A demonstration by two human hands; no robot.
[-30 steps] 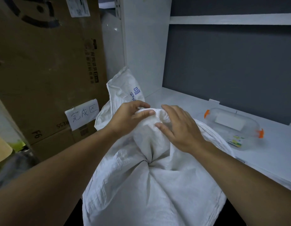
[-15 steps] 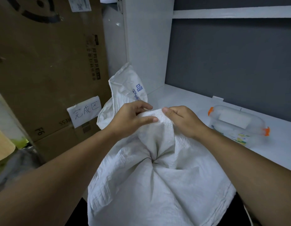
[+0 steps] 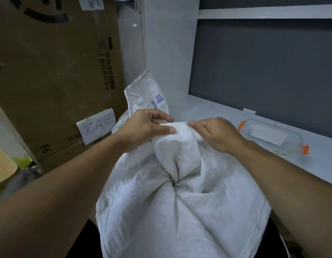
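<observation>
A large white woven sack [image 3: 180, 211] fills the lower middle of the head view, its cloth gathered into a twisted neck at the centre. My left hand [image 3: 144, 129] pinches the sack's top fold between thumb and fingers. My right hand [image 3: 217, 135] grips the same fold from the right, fingers curled into the cloth. The two hands are a short gap apart. A flap of the sack with blue printed characters [image 3: 157, 99] stands up behind my left hand.
A tall cardboard box [image 3: 55, 71] with a handwritten paper label [image 3: 97, 125] stands at the left. A white desk [image 3: 208, 110] runs to the right, with a clear plastic container with orange clips [image 3: 273, 136] on it. A white panel [image 3: 169, 53] and grey wall stand behind.
My right hand went from lying flat on the sack to gripping its top fold, and shifted right. The left hand kept its pinch. The view moved slightly.
</observation>
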